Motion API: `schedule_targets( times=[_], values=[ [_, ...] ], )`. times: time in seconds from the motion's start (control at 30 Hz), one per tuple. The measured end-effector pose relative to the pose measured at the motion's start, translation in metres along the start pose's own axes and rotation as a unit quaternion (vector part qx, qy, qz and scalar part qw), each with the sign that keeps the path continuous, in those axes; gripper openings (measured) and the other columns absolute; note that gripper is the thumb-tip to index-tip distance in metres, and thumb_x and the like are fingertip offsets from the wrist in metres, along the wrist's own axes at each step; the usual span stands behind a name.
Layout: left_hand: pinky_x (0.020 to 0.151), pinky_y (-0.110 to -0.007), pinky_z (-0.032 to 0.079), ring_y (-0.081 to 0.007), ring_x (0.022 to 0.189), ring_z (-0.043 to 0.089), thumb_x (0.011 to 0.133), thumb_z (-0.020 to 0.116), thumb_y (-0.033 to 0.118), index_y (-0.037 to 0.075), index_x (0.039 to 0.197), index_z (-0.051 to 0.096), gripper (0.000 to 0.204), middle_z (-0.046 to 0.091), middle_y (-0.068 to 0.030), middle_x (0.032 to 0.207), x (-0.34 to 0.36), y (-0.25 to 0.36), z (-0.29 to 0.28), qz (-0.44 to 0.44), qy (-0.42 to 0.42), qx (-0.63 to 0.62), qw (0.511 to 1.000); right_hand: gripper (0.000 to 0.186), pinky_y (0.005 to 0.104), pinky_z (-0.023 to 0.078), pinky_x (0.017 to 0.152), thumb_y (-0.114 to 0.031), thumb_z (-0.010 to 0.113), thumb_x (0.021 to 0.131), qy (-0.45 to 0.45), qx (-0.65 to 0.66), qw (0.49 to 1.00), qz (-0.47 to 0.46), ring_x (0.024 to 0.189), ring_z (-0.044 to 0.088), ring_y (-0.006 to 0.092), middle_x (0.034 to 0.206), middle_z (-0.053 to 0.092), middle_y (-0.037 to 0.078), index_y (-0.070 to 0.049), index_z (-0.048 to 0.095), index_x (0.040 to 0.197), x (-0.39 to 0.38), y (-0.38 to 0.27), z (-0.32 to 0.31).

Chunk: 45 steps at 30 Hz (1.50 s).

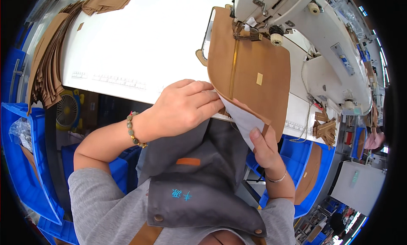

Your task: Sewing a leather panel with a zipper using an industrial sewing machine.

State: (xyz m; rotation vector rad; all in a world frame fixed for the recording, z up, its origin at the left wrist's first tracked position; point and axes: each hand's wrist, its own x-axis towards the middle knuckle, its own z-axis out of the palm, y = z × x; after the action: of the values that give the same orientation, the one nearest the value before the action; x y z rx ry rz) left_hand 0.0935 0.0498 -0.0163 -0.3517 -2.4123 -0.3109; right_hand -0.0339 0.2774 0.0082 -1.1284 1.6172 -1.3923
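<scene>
A brown panel with a yellow zipper down it and a small tan patch lies under the needle area of a white sewing machine. Its near edge hangs over the table front, folded so that a pale lining shows. My left hand grips the panel's near left edge; the fingertips and thumb are partly hidden behind it. At the near corner, my right hand has the folded edge between thumb and fingers, most of the fingers being behind the fabric.
A stack of brown pieces drapes over the table's left end. More brown cloth lies at the far left. Small brown strips sit at the right. Blue bins and a yellow-blue fan stand below the white table.
</scene>
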Motion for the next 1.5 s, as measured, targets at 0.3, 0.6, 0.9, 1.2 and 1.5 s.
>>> schedule_targets(
  times=[0.3, 0.6, 0.9, 1.2, 1.5],
  values=[
    [0.067, -0.033, 0.051, -0.0297, 0.1, 0.065, 0.073, 0.066, 0.014, -0.002, 0.094, 0.073, 0.027, 0.067, -0.0139, 0.101, 0.002, 0.031, 0.008, 0.016, -0.016, 0.048, 0.999, 0.076, 0.0475, 0.03, 0.125, -0.061, 0.035, 0.11, 0.035, -0.171, 0.983, -0.056, 0.151, 0.044, 0.0351, 0.155, 0.054, 0.021, 0.002, 0.059, 0.146, -0.01, 0.007, -0.032],
    [0.054, -0.03, 0.046, -0.0396, 0.088, 0.071, 0.079, 0.067, 0.009, -0.01, 0.093, 0.071, 0.024, 0.072, -0.0236, 0.089, 0.015, 0.064, 0.023, 0.021, -0.077, 0.269, 0.96, 0.051, 0.0451, 0.054, 0.105, -0.018, 0.055, 0.108, 0.215, 0.195, 0.947, 0.136, 0.129, 0.06, 0.027, 0.141, 0.06, 0.016, 0.006, 0.044, 0.152, -0.012, 0.031, -0.143],
    [0.051, -0.031, 0.046, -0.0431, 0.086, 0.073, 0.075, 0.068, 0.012, -0.009, 0.086, 0.07, 0.023, 0.07, -0.0243, 0.082, 0.013, 0.061, 0.021, -0.011, -0.071, 0.201, 0.977, 0.044, 0.0434, 0.055, 0.1, -0.017, 0.056, 0.106, 0.076, -0.49, 0.868, -0.018, 0.118, 0.065, 0.0279, 0.127, 0.065, 0.016, 0.005, 0.052, 0.144, -0.013, 0.061, -0.085],
    [0.055, -0.033, 0.049, -0.042, 0.085, 0.072, 0.068, 0.069, 0.015, -0.009, 0.086, 0.071, 0.029, 0.071, -0.0251, 0.086, 0.01, 0.051, 0.01, 0.012, -0.102, 0.126, 0.987, 0.037, 0.0417, 0.056, 0.096, -0.015, 0.057, 0.105, 0.049, -0.612, 0.785, -0.084, 0.107, 0.069, 0.0289, 0.113, 0.071, 0.016, 0.004, 0.059, 0.137, -0.01, 0.066, -0.079],
    [0.068, -0.034, 0.054, -0.0437, 0.105, 0.067, 0.066, 0.071, 0.016, -0.005, 0.108, 0.073, 0.047, 0.068, -0.0268, 0.114, -0.01, 0.054, 0.001, -0.011, -0.133, 0.004, 0.991, 0.024, 0.0391, 0.056, 0.091, -0.011, 0.061, 0.102, 0.245, -0.581, 0.774, -0.062, 0.095, 0.073, 0.0308, 0.098, 0.075, 0.016, 0.002, 0.069, 0.12, -0.021, 0.022, -0.101]
  ],
)
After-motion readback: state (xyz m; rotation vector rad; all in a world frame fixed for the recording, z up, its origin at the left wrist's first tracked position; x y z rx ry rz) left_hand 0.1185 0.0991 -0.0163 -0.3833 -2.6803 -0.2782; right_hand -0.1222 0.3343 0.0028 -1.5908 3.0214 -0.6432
